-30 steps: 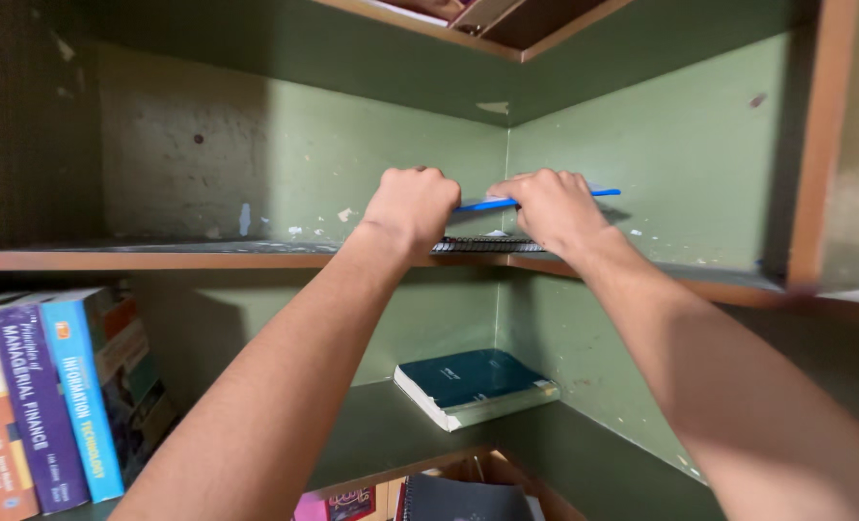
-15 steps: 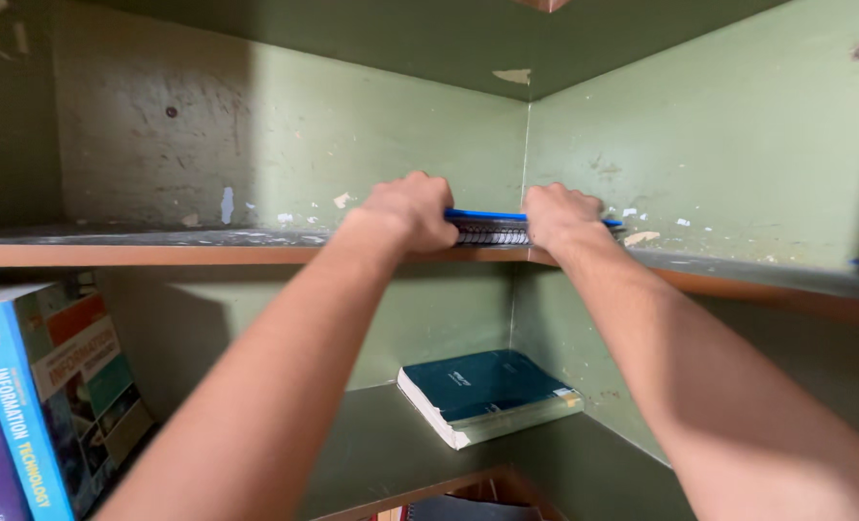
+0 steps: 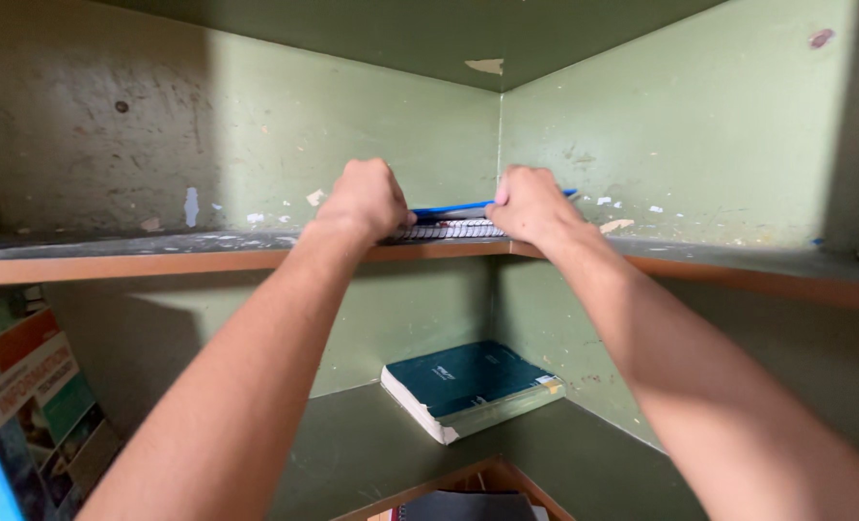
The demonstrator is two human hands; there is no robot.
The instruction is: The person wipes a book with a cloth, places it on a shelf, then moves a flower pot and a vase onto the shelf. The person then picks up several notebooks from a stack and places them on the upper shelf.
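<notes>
While it lies flat in the green shelf corner [image 3: 256,253], the blue-covered spiral-bound notebook [image 3: 446,220] is gripped at both ends (seemingly for steadiness) by left hand [image 3: 360,198] and right hand [image 3: 529,205].

Both your arms reach up and forward, nearly straight. Your left hand [image 3: 364,200] and right hand [image 3: 529,205] are curled, knuckles up, near each other.

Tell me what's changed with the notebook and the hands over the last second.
The blue cover was lifted, pressed flat, and is now slightly raised again. Both the left hand and right hand stay on the spiral notebook in the shelf corner. The teal book below hasn't moved.
</notes>
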